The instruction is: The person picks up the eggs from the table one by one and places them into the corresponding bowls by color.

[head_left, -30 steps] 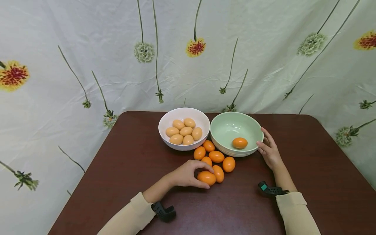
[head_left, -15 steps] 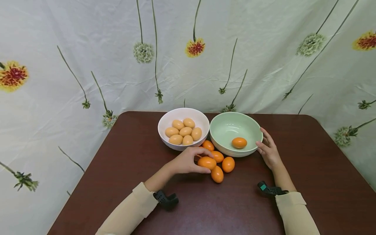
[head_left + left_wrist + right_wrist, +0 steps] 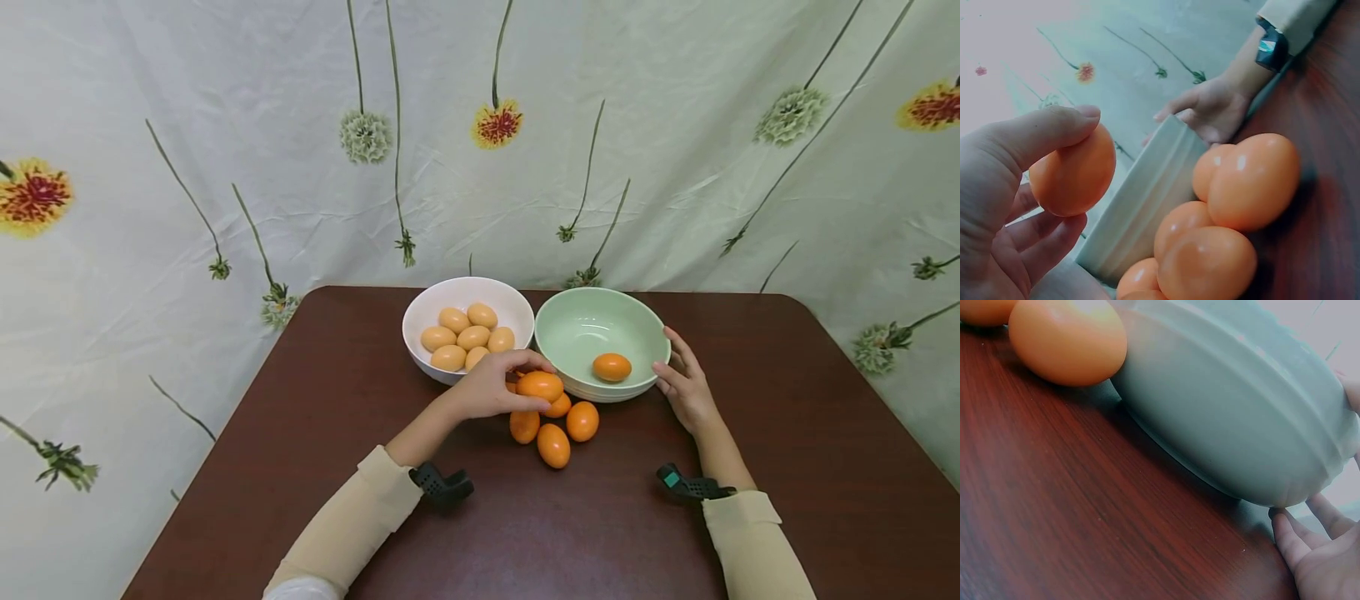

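Between thumb and fingers, my left hand pinches an orange egg, lifted in front of the green bowl. The left wrist view shows the held egg raised near the bowl's outer wall. One orange egg lies inside the green bowl. My right hand holds that bowl's right side, with fingertips at its rim and lower wall in the right wrist view. Below the held egg, several loose orange eggs lie on the table, some partly hidden by the left hand.
A white bowl with several pale tan eggs stands left of the green bowl, close against it. Both stand near the back edge of the dark brown table. A flower-printed cloth hangs behind.
My left hand has picked up an orange egg from the front of the group and carried it up toward the green bowl. My right hand stays at the bowl.
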`<action>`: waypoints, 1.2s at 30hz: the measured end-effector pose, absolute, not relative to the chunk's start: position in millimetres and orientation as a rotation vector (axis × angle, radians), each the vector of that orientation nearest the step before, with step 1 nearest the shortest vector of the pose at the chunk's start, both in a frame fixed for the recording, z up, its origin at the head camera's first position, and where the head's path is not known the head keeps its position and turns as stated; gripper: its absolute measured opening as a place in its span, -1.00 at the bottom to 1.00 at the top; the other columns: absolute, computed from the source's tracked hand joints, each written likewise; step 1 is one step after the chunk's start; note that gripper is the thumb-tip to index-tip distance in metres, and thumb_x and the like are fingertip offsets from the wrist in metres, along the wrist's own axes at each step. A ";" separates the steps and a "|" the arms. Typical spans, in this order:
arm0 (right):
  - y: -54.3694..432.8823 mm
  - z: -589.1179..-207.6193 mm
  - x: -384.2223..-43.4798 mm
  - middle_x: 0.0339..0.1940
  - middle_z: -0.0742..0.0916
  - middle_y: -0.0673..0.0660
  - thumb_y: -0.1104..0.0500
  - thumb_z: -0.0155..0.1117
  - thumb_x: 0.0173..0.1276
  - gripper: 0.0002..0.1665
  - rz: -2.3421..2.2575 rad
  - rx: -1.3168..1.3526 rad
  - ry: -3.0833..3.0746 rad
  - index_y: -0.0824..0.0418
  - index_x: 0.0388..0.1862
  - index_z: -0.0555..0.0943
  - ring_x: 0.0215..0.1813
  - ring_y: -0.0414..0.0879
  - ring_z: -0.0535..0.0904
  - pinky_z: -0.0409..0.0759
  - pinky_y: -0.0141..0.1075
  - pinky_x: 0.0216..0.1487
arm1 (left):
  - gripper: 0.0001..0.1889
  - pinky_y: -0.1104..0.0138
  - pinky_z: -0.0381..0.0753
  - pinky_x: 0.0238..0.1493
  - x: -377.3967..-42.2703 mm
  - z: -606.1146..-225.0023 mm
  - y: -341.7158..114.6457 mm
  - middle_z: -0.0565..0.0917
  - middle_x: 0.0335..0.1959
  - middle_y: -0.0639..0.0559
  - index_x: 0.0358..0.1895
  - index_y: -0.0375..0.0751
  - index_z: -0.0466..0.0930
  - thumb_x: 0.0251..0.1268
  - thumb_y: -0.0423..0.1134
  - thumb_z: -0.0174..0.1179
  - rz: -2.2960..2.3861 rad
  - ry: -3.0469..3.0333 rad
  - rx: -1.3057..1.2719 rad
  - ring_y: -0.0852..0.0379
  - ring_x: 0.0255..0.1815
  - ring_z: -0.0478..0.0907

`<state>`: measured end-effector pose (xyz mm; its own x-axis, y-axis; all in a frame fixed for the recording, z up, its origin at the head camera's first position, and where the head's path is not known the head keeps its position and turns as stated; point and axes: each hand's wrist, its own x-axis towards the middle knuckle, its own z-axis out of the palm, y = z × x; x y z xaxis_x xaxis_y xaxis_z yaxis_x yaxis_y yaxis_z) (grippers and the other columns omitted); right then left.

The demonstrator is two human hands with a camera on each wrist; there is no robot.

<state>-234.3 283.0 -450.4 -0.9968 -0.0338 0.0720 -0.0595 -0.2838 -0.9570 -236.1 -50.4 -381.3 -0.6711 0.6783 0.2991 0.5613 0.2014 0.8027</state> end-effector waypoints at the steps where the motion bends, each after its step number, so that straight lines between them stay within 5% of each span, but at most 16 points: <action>1: 283.2 -450.5 -234.3 0.30 0.24 0.08 0.31 0.10 0.45 -0.28 2.502 0.123 -1.869 -0.04 0.53 0.20 0.20 -0.08 0.33 0.52 -0.47 0.02 | -0.59 0.30 0.55 0.04 -237.0 -380.7 -49.5 0.67 -0.06 0.12 0.02 -0.17 0.62 0.07 -0.22 0.47 1.484 2.345 1.194 0.23 -0.05 0.54; 36: 283.2 -449.7 -235.0 0.32 0.22 0.12 0.32 0.09 0.46 -0.26 2.501 0.103 -1.873 -0.03 0.54 0.18 0.21 -0.06 0.32 0.51 -0.47 0.02 | -0.56 0.39 0.49 0.05 -278.4 -370.5 14.8 0.64 0.03 0.10 0.09 -0.05 0.61 0.16 -0.02 0.39 1.261 2.611 0.928 0.15 0.02 0.55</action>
